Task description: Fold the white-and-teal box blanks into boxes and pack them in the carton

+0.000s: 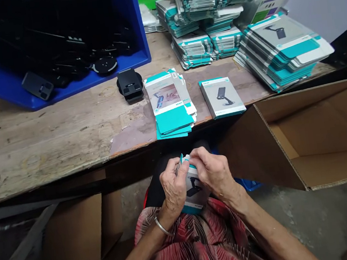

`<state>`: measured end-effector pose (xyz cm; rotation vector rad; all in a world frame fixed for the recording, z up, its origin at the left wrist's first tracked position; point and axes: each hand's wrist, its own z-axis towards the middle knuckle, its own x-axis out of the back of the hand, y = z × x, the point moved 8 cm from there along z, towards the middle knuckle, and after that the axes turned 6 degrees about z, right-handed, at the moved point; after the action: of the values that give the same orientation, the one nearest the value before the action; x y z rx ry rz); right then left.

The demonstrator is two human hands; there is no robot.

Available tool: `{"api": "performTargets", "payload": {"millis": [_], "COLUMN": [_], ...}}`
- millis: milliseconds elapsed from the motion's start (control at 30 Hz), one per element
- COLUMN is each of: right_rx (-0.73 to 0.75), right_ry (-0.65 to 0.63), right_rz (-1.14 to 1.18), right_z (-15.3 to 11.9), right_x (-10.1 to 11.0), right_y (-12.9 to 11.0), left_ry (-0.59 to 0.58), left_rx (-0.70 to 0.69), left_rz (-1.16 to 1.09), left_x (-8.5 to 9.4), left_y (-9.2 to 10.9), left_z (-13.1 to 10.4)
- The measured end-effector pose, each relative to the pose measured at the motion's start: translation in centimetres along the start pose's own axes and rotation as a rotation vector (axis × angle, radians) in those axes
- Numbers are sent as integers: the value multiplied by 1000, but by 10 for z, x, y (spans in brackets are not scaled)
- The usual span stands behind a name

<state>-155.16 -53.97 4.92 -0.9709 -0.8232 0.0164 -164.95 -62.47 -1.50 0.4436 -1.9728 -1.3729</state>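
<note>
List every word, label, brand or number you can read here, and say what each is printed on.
No text reads clearly enough to quote.
Flat teal cartons: white lettering on the stripe, too blurred.
Closed teal box on the bench: small print, unreadable.
Black stand: tiny pale mark, illegible.
Held box, between left hand and right hand: white print near its lower edge, too small.
Stacked cartons: labels blurred.
</note>
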Motion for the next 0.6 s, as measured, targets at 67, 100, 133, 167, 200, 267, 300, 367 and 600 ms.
{"api": "performTargets", "payload": {"millis": [67, 100, 133, 167, 200, 267, 300, 367, 600], "right_rx": [37, 61, 84, 104, 127, 169, 185, 194, 142], "right_ry": [-58, -85, -113, -145, -180, -247, -275, -301, -117], "right_rz": [-14, -29, -48, -69, -92, -143, -167, -208, -23], "right_z": [-1, -2, -2, -3, -4, -7, -9, -12, -21], "right_x": [-3, -5, -7, -10, -13, -20, -23, -28, -10], "right_y": [-6, -10, -13, -16, -19, -22, -23, -21, -12], "left_ry": [13, 22, 36, 54, 74, 103, 108, 108, 71], "left_rx": [32, 46, 58, 65, 68, 62, 58, 58, 59], "left_rz": [-8, -20, -35, -53, -72, -103, -113, -126, -91], "left_x": [2, 3, 5, 7, 8, 10, 11, 10, 3], "left_y": [2, 2, 3, 4, 4, 4, 3, -2, -16], "left_z": [-5, -7, -9, -11, -13, -16, -16, -17, -15]}}
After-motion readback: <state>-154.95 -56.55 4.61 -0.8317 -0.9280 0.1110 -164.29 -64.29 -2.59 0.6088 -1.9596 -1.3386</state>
